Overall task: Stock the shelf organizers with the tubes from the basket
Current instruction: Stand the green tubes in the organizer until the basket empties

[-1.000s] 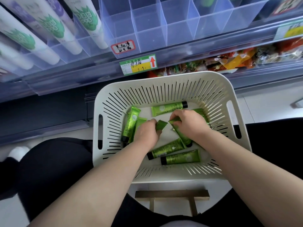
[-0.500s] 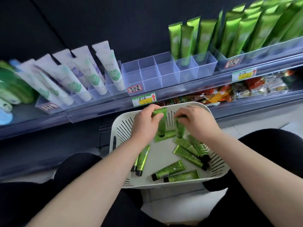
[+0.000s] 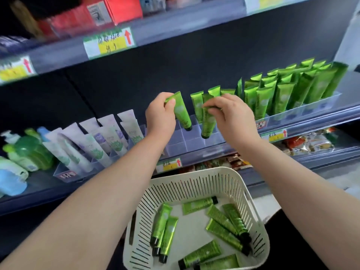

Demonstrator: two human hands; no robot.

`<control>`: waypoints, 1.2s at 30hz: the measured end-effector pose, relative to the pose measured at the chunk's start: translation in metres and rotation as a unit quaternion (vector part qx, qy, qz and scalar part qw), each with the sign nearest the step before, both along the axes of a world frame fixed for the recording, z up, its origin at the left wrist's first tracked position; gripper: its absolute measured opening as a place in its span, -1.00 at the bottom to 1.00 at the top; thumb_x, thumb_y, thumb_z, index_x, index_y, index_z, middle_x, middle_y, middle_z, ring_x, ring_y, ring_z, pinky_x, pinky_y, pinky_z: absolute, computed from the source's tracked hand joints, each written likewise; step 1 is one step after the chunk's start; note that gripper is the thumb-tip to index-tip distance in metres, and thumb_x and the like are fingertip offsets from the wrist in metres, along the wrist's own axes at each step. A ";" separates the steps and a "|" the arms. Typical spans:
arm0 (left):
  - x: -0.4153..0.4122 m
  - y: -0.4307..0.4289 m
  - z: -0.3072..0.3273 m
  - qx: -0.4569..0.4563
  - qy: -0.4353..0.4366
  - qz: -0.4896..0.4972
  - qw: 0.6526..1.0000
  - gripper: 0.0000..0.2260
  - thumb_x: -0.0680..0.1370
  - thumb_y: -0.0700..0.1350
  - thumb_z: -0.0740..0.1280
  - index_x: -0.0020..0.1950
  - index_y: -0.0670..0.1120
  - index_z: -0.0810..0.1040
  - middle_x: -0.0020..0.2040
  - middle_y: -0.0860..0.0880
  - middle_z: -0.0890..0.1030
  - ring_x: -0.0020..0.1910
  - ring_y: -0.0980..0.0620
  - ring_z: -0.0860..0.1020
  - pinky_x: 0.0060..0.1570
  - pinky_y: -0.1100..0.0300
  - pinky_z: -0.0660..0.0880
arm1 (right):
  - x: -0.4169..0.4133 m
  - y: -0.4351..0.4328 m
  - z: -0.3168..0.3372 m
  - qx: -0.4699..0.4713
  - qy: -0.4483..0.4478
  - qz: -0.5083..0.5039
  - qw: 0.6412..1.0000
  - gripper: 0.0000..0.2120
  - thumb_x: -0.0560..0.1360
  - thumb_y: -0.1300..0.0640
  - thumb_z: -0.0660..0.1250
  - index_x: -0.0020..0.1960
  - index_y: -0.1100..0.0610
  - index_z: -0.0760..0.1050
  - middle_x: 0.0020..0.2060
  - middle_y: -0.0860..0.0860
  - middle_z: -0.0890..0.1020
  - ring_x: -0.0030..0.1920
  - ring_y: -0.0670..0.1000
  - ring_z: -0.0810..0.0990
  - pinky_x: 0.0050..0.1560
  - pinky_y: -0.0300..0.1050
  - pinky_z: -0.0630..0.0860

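Head camera: the left hand (image 3: 160, 115) pinches a green tube (image 3: 183, 116), the right hand (image 3: 232, 115) pinches a second tube (image 3: 208, 125), both cap-down at the clear organizer (image 3: 194, 142). More tubes (image 3: 196, 205) lie in the white basket (image 3: 194, 184).

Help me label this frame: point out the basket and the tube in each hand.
basket (image 3: 194, 174): head view, far rim.
left-hand tube (image 3: 182, 114): head view, middle of body.
right-hand tube (image 3: 208, 125): head view, lower body.

One held tube (image 3: 183, 114) in the left hand (image 3: 159, 115), a second held tube (image 3: 208, 123) in the right hand (image 3: 231, 114). The one basket (image 3: 194, 171) carries eight loose tubes (image 3: 198, 205) (a ninth cap seems to show near its left wall). Shelf tubes (image 3: 282, 96): too crowded to count.
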State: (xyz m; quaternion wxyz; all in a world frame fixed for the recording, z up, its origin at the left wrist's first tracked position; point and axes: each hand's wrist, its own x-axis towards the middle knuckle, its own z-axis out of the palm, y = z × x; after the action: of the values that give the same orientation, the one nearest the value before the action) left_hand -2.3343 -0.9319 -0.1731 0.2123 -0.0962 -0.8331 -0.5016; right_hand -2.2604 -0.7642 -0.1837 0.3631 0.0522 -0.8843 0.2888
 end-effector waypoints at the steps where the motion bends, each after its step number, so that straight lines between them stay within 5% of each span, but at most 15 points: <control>1: -0.008 0.003 0.000 -0.011 -0.001 0.007 1.000 -0.83 0.55 -0.13 0.24 -0.03 0.09 0.59 -0.18 0.13 0.58 -0.08 -0.05 0.60 -0.04 -0.09 0.59 | -0.006 0.002 0.001 -0.001 0.014 0.000 1.000 -0.82 0.53 0.18 0.28 0.03 0.02 0.62 -0.15 -0.01 0.60 -0.04 0.11 0.54 -0.14 -0.02 0.49; 10: -0.073 0.022 -0.011 -0.126 -0.064 0.060 0.988 -0.81 0.62 -0.16 0.22 0.14 -0.03 0.59 -0.01 0.00 0.55 -0.08 -0.01 0.45 -0.14 0.23 0.31 | -0.050 0.011 -0.014 0.027 0.006 0.015 1.000 -0.82 0.53 0.21 0.27 0.03 0.04 0.62 -0.15 0.01 0.61 -0.07 0.13 0.55 -0.18 0.01 0.52; 17: -0.100 0.023 -0.029 -0.152 -0.104 0.036 0.982 -0.80 0.63 -0.15 0.19 0.14 -0.05 0.59 0.06 -0.09 0.60 -0.03 -0.08 0.50 -0.12 0.17 0.40 | -0.065 0.008 -0.020 0.013 0.022 0.001 1.000 -0.81 0.55 0.20 0.20 0.04 0.09 0.57 -0.13 0.03 0.58 -0.04 0.13 0.51 -0.20 0.02 0.51; 24: -0.085 0.013 -0.027 -0.154 -0.107 0.021 0.982 -0.60 0.66 -0.14 0.15 0.51 -0.06 0.28 0.39 -0.06 0.46 0.34 -0.07 0.42 0.29 0.09 0.37 | -0.075 -0.007 -0.008 0.033 0.043 0.013 0.998 -0.82 0.53 0.24 0.21 0.05 0.13 0.56 -0.12 0.04 0.57 -0.07 0.12 0.49 -0.20 -0.02 0.46; 29: -0.049 -0.006 -0.014 -0.265 -0.040 0.018 0.963 -0.70 0.63 -0.18 0.19 0.36 -0.08 0.47 0.40 -0.04 0.41 0.33 -0.06 0.40 0.21 0.13 0.35 | -0.087 -0.021 0.001 0.055 0.038 0.015 0.998 -0.80 0.53 0.25 0.20 0.07 0.12 0.56 -0.09 0.05 0.58 -0.04 0.14 0.49 -0.17 0.00 0.46; 32: -0.032 -0.021 -0.017 -0.382 -0.020 -0.037 0.923 -0.77 0.60 -0.18 0.23 0.20 -0.08 0.59 0.29 -0.03 0.49 0.21 -0.09 0.43 0.08 0.07 0.41 | -0.098 -0.027 0.005 0.056 0.023 0.001 0.998 -0.79 0.54 0.25 0.19 0.09 0.12 0.55 -0.06 0.07 0.58 0.01 0.16 0.49 -0.15 0.02 0.46; 36: -0.018 -0.035 -0.025 -0.420 -0.062 -0.060 0.903 -0.74 0.61 -0.13 0.25 0.28 -0.05 0.56 0.38 -0.02 0.43 0.29 -0.09 0.37 0.13 0.03 0.41 | -0.112 -0.035 0.002 0.062 -0.010 -0.007 0.998 -0.78 0.56 0.24 0.18 0.12 0.13 0.54 -0.03 0.09 0.57 0.05 0.16 0.47 -0.16 0.00 0.44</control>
State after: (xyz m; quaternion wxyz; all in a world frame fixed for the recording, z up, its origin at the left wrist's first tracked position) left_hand -2.3522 -0.9664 -0.1986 0.0694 -0.1953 -0.9707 -0.1219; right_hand -2.3720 -0.7989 -0.1821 0.3523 0.0658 -0.9045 0.2311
